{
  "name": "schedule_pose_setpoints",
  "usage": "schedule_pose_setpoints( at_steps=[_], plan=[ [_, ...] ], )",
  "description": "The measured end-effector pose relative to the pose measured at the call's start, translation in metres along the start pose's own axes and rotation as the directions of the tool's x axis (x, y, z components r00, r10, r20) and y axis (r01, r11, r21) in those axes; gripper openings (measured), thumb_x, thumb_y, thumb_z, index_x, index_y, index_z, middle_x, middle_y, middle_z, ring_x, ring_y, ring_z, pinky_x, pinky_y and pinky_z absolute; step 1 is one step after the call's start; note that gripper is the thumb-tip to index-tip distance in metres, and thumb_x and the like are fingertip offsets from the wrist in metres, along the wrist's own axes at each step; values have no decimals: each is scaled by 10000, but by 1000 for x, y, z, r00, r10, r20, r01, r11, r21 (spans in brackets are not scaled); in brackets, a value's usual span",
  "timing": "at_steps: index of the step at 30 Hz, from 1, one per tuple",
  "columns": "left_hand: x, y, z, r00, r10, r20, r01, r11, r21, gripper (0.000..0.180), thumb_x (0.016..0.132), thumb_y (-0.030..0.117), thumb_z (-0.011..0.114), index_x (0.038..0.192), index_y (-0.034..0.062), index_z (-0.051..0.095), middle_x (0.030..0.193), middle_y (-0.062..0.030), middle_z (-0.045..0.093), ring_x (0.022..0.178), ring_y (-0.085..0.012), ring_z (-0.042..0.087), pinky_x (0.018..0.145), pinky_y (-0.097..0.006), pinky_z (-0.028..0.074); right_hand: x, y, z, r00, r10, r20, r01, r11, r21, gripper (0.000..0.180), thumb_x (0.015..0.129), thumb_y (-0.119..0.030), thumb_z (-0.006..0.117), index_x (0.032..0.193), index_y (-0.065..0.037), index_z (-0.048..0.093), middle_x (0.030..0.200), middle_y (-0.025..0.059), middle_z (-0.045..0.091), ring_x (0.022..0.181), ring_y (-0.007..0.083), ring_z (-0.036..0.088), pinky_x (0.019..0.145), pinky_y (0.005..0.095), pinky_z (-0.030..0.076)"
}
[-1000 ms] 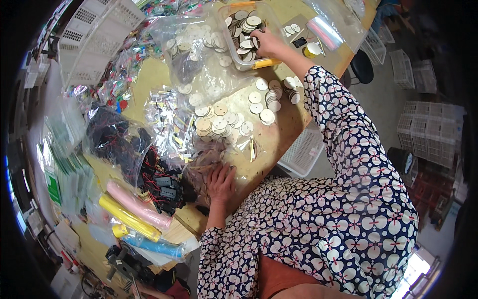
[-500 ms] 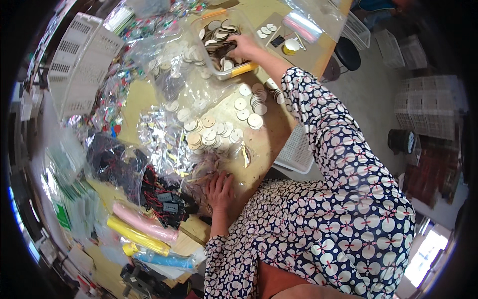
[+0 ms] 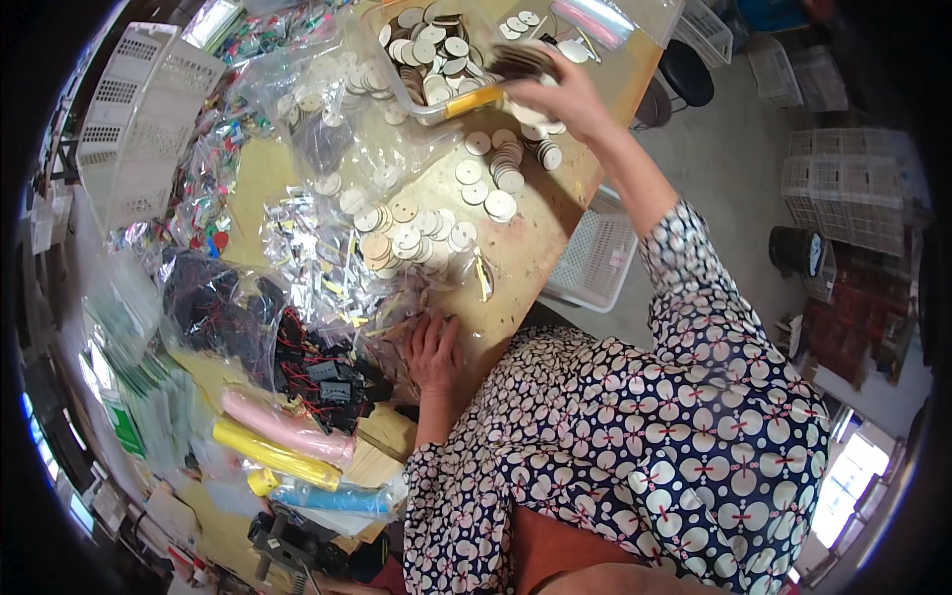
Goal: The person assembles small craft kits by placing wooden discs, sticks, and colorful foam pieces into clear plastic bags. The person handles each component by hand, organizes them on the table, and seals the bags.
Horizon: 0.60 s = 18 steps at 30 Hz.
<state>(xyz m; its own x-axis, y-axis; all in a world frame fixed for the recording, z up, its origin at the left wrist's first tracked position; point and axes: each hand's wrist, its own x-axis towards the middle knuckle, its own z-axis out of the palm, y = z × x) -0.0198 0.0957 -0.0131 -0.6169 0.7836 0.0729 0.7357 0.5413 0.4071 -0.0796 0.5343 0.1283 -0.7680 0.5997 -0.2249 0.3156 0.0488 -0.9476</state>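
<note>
My right hand (image 3: 573, 99) is raised just to the right of a clear plastic bin (image 3: 433, 115), its fingers closed around a stack of thin round discs (image 3: 523, 61), slightly blurred. Inside the bin lie many pale and dark-edged discs (image 3: 428, 50) with small centre holes. My left hand (image 3: 432, 354) rests on the table edge, fingers stretched out over crumpled clear plastic (image 3: 392, 342). Between the two hands, loose discs (image 3: 501, 205) lie on the yellowish table, some in overlapping rows. A heap of discs (image 3: 407, 238) sits beyond my left hand.
Left of my left hand are black battery boxes (image 3: 332, 389) with red wires, and pink, yellow (image 3: 278, 454) and blue rolls. Small silvery packets (image 3: 312, 263) cover the table's middle. A white basket (image 3: 592, 253) stands below the table's right edge; a dark stool (image 3: 686, 74) is farther off.
My right hand has come out of the bin and moved right, now carrying a stack of discs. My left hand stays at the table edge. The whole view has shifted slightly.
</note>
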Motion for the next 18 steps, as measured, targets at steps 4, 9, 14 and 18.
schedule_pose_setpoints(
  at_steps=[4, 9, 14, 18],
  plan=[
    [-1, -2, 5, 1000, -1, 19, 1, 1000, 3, 397, 770, 185, 618, 1156, 246, 690, 1319, 14, 609, 1226, -244, 544, 1090, -475, 371, -36, 92, -13, 993, -42, -111, 29, 993, -115, 577, 717, -151, 860, 1254, -104, 653, 1157, 67, 666, 1097, 164, 605, 980, 295, 466],
    [0, 0, 2, 1000, -7, 20, 7, 1000, 3, 386, 772, 188, 619, 1143, 254, 699, 1311, 18, 613, 1230, -237, 544, 1093, -473, 369, -36, 131, 18, 967, -203, -155, 79, 815, -575, 546, 731, -95, 786, 1250, -192, 644, 1305, 104, 546, 1076, 276, 633, 884, 366, 543],
    [0, 1, 0, 1000, -12, 14, 12, 1000, 1, 373, 782, 188, 628, 1144, 249, 698, 1310, 15, 610, 1232, -235, 542, 1094, -465, 364, -33, 138, 58, 951, -295, -98, 92, 568, -818, 600, 769, -139, 717, 1330, -288, 565, 1416, 112, 471, 1160, 328, 573, 880, 430, 541],
    [2, 1, -1, 1000, -4, 12, 4, 1000, 10, 361, 783, 183, 634, 1134, 237, 699, 1311, 11, 608, 1236, -235, 539, 1092, -463, 363, -33, 147, 70, 946, -306, -106, 93, 572, -815, 652, 763, -198, 724, 1379, -294, 535, 1457, 155, 421, 1253, 372, 487, 986, 444, 483]
  ],
)
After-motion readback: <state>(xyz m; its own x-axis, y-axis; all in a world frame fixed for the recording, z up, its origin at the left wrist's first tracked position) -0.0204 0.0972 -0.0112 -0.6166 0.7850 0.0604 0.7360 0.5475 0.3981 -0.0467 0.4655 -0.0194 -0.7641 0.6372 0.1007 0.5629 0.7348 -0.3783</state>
